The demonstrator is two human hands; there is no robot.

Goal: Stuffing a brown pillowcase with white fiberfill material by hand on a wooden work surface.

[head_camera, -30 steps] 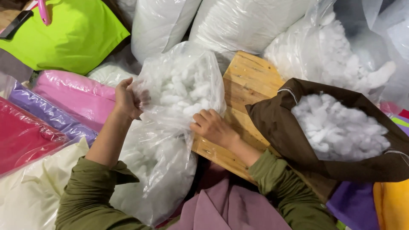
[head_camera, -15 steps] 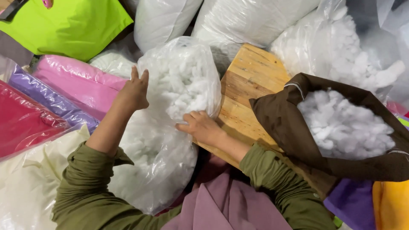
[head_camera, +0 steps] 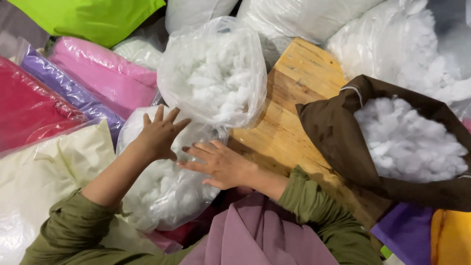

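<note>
A clear plastic bag of white stuffing (head_camera: 196, 122) lies at the left edge of the wooden board (head_camera: 294, 98), its upper part bulging up beside the board's far corner and its lower part sagging toward the person's lap. The left hand (head_camera: 159, 133) rests flat on the bag's lower part, fingers spread and gripping nothing. The right hand (head_camera: 221, 164) lies just beside it — also flat, fingers stretched out toward the left hand, pressed on the plastic at the board's near-left edge. Right of the board sits a brown fabric cover (head_camera: 338, 142) filled with the same white stuffing; left of the bag lie wrapped pink (head_camera: 103, 78), purple (head_camera: 68, 91) and red (head_camera: 34, 110) cushions.
</note>
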